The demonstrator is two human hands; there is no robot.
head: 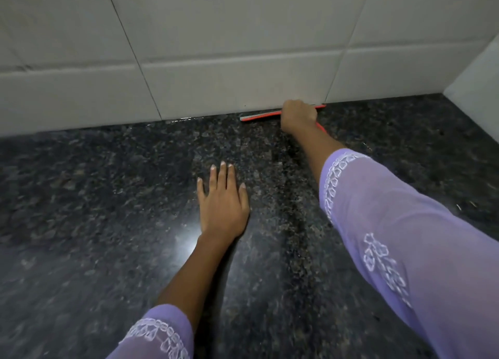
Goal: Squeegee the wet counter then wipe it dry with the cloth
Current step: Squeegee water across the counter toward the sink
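A red squeegee with a grey blade lies along the back of the dark speckled granite counter, against the foot of the tiled wall. My right hand is stretched out to the back and closed around the squeegee's middle, hiding its handle. My left hand rests flat on the counter in the middle, palm down, fingers spread and holding nothing. A thin line of water glints at the wall joint left of the blade. No cloth is in view.
White wall tiles rise behind the counter. A second tiled wall closes the corner at the right. Light reflects off the shiny counter beside my left wrist.
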